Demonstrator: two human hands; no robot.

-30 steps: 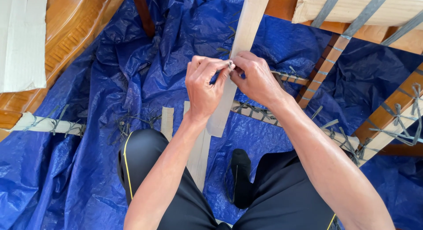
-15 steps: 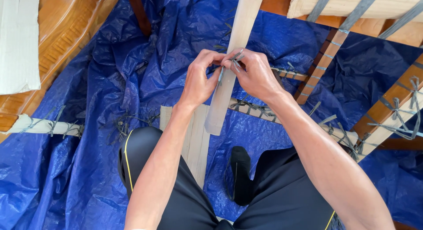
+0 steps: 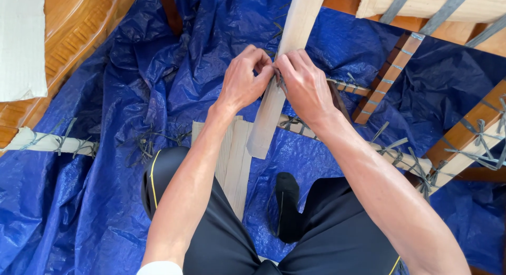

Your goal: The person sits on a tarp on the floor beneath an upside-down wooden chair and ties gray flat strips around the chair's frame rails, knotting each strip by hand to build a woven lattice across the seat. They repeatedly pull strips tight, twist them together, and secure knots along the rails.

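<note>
Long pale flat wooden slat (image 3: 274,96) running between both hands, thin dark grey binding strip (image 3: 278,79) pinched at its edge, left hand (image 3: 243,81) curled shut on strip, right hand (image 3: 305,85) closed beside it, touching, crumpled blue plastic tarp (image 3: 132,96) beneath, brown wooden frame rails (image 3: 387,77) right of hands.

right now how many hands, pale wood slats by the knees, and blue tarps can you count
hands: 2, the left hand and the right hand, both pinching at the upright slat
pale wood slats by the knees: 3, the upright slat plus two flat slats beneath it
blue tarp: 1
total: 6
</note>
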